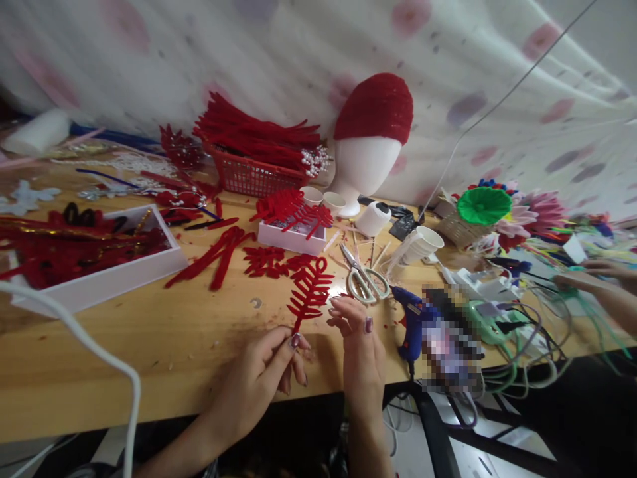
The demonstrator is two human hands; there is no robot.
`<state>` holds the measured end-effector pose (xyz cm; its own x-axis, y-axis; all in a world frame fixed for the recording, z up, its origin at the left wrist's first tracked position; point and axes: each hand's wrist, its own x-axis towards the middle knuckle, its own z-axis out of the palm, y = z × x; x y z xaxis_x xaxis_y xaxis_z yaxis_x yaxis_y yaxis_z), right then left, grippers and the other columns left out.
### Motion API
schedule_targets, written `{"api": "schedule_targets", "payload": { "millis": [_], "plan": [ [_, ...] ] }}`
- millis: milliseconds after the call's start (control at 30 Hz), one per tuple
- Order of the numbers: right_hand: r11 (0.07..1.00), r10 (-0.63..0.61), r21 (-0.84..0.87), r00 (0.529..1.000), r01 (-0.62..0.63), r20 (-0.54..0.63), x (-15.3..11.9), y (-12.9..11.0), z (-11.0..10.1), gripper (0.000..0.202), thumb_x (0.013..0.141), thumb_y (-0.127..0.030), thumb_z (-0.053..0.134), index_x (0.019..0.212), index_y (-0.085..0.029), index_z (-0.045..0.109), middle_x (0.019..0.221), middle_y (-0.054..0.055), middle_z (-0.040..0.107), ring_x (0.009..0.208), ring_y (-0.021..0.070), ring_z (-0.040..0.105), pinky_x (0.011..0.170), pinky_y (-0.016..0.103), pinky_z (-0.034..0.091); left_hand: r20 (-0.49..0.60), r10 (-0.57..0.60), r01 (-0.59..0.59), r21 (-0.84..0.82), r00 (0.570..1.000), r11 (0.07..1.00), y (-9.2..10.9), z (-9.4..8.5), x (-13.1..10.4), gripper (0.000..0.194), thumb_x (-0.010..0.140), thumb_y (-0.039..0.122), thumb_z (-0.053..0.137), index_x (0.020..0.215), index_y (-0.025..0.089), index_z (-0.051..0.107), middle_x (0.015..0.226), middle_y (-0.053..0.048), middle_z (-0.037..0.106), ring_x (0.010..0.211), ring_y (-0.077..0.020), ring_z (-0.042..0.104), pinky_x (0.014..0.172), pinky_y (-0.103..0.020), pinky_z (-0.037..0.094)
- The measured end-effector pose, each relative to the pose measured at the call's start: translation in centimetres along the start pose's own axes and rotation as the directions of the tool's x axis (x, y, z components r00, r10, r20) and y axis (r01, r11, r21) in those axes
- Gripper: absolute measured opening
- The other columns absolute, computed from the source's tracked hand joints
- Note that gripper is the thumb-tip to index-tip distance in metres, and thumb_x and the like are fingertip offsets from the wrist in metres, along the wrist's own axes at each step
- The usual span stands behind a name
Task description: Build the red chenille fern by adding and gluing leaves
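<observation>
The left hand point(259, 378) pinches the stem of a red, feather-shaped pipe-cleaner leaf point(309, 292) between thumb and forefinger. The leaf's long axis runs up toward one o'clock over the wooden bench point(149, 345). The right hand point(361, 338) hovers just at its three o'clock, fingers loosely curled and holding nothing.

fuzzy red chenille-stem leaf point(309, 292), smooth light wood surface point(149, 345) with matt finish, glossy blue plastic glue gun point(412, 318), shiny metal scissors point(362, 275) with pale plastic handles, red plastic mesh basket point(249, 176), matt white foam mannequin head point(365, 166), red knit cap point(375, 109)
</observation>
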<state>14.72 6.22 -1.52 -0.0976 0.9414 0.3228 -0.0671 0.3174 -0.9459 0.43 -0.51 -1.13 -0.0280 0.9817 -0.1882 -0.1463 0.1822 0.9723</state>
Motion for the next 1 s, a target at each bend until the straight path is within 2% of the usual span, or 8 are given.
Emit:
{"api": "schedule_targets", "payload": {
  "millis": [100, 233, 367, 467, 533, 633, 833, 1000],
  "plan": [
    [1.0, 0.008, -0.008, 0.999, -0.007, 0.032, -0.12, 0.0, -0.1, 0.038, 0.101, -0.042, 0.037, 0.107, -0.032, 0.073, 0.121, 0.005, 0.059, 0.104, 0.0203, 0.057, 0.082, 0.035, 0.048, 0.006, 0.008, -0.008, 0.001, 1.0, 1.0, 0.07, 0.0, 0.01, 0.036, 0.095, 0.049, 0.047, 0.088, 0.017, 0.063, 0.062, 0.001, 0.064, 0.052, -0.0119, 0.054, 0.053, -0.023, 0.043],
    [1.0, -0.029, -0.012, 1.0, 0.028, -0.007, -0.4, 0.01, -0.19, 0.04, 0.101, -0.042, 0.036, 0.102, -0.031, 0.075, 0.114, 0.006, 0.061, 0.107, 0.0219, 0.056, 0.082, 0.035, 0.048, 0.004, -0.006, 0.006, -0.007, 1.0, 1.0, -0.01, -0.03, -0.09, 0.035, 0.095, 0.049, 0.046, 0.088, 0.018, 0.062, 0.061, 0.002, 0.063, 0.051, -0.0118, 0.053, 0.052, -0.023, 0.043],
    [0.998, -0.01, -0.063, 1.0, 0.011, 0.018, -0.64, 0.12, -0.18, 0.041, 0.101, -0.042, 0.036, 0.1, -0.03, 0.076, 0.115, 0.006, 0.059, 0.109, 0.0221, 0.055, 0.085, 0.035, 0.046, 0.005, -0.003, 0.003, -0.002, 1.0, 1.0, -0.11, 0.0, -0.17, 0.035, 0.095, 0.048, 0.046, 0.087, 0.018, 0.061, 0.062, 0.001, 0.064, 0.052, -0.0118, 0.053, 0.053, -0.023, 0.043],
    [0.998, -0.035, -0.056, 0.998, 0.032, -0.058, -0.48, -0.09, -0.18, 0.036, 0.1, -0.039, 0.04, 0.1, -0.03, 0.075, 0.112, 0.005, 0.061, 0.107, 0.0212, 0.056, 0.082, 0.034, 0.047, 0.001, -0.004, 0.004, -0.012, 1.0, 1.0, -0.06, 0.02, -0.13, 0.034, 0.095, 0.048, 0.046, 0.088, 0.018, 0.062, 0.061, 0.001, 0.063, 0.052, -0.012, 0.053, 0.052, -0.023, 0.043],
    [0.994, -0.017, -0.112, 0.999, 0.012, -0.044, -0.23, -0.4, -0.15, 0.024, 0.097, -0.035, 0.051, 0.099, -0.03, 0.074, 0.111, 0.005, 0.062, 0.107, 0.0208, 0.056, 0.085, 0.034, 0.047, 0.006, 0.003, -0.003, -0.007, 1.0, 1.0, 0.03, 0.01, -0.07, 0.034, 0.095, 0.047, 0.045, 0.088, 0.018, 0.062, 0.061, 0.001, 0.063, 0.052, -0.0123, 0.053, 0.052, -0.023, 0.043],
    [0.987, 0.04, -0.156, 0.998, -0.033, 0.044, 0.1, -0.79, 0.1, 0.014, 0.091, -0.029, 0.061, 0.098, -0.029, 0.073, 0.112, 0.005, 0.06, 0.112, 0.0209, 0.055, 0.093, 0.035, 0.046, 0.007, 0.012, -0.012, 0.005, 1.0, 1.0, 0.15, 0.0, 0.01, 0.034, 0.096, 0.046, 0.046, 0.087, 0.018, 0.063, 0.062, 0.001, 0.064, 0.053, -0.0122, 0.054, 0.053, -0.023, 0.044],
    [0.991, 0.103, -0.094, 0.993, -0.097, 0.058, 0.2, -0.48, 0.72, 0.01, 0.088, -0.03, 0.065, 0.091, -0.026, 0.073, 0.112, 0.006, 0.06, 0.112, 0.0213, 0.057, 0.098, 0.037, 0.045, 0.002, 0.006, -0.006, 0.033, 1.0, 0.999, 0.16, -0.03, 0.01, 0.032, 0.095, 0.046, 0.048, 0.086, 0.019, 0.062, 0.062, 0.001, 0.065, 0.053, -0.0121, 0.054, 0.053, -0.022, 0.043],
    [0.984, 0.173, -0.047, 0.984, -0.172, 0.035, 0.12, -0.14, 0.64, 0.016, 0.089, -0.036, 0.064, 0.098, -0.025, 0.072, 0.112, 0.006, 0.064, 0.111, 0.022, 0.058, 0.102, 0.041, 0.042, -0.007, 0.0, 0.0, 0.023, 1.0, 1.0, 0.29, -0.03, 0.01, 0.031, 0.094, 0.046, 0.048, 0.087, 0.019, 0.061, 0.06, 0.002, 0.064, 0.052, -0.0122, 0.054, 0.052, -0.022, 0.043]
  ]
}}
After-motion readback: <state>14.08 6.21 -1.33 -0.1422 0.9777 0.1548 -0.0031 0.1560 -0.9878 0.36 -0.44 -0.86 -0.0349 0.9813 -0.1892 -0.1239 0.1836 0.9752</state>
